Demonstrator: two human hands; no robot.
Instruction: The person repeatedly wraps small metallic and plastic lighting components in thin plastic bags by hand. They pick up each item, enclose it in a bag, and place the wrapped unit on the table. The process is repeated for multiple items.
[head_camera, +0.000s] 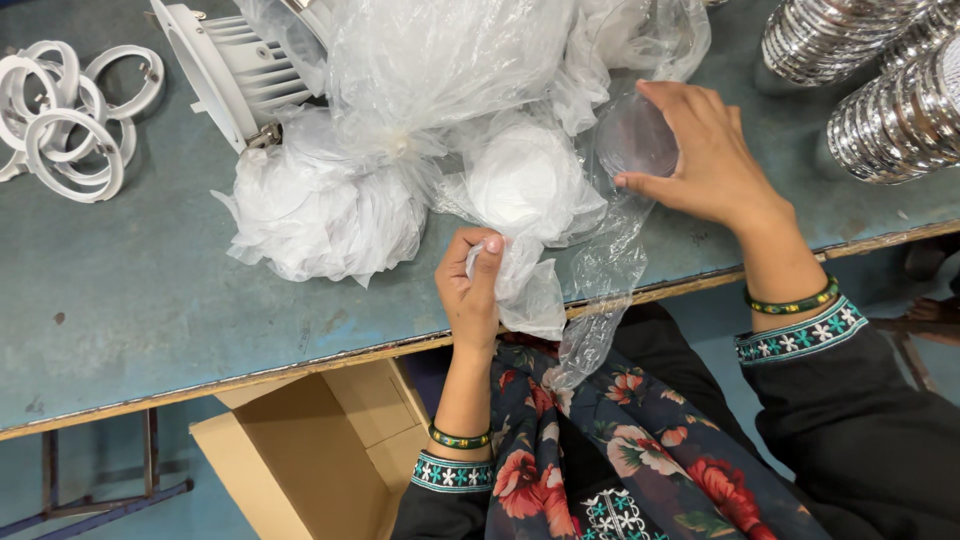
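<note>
White rings (70, 115) lie left of the bagged bundles (400, 170) on the table (150, 300).

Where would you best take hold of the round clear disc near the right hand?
Probably by its rim, thumb and fingers on opposite edges, coming from the right as the right hand does. The clear disc is thin and flat, and plastic bags crowd its left side.

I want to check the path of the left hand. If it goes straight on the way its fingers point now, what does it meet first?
Probably the white round part wrapped in clear plastic, directly beyond the left hand, which pinches that wrap.
</note>
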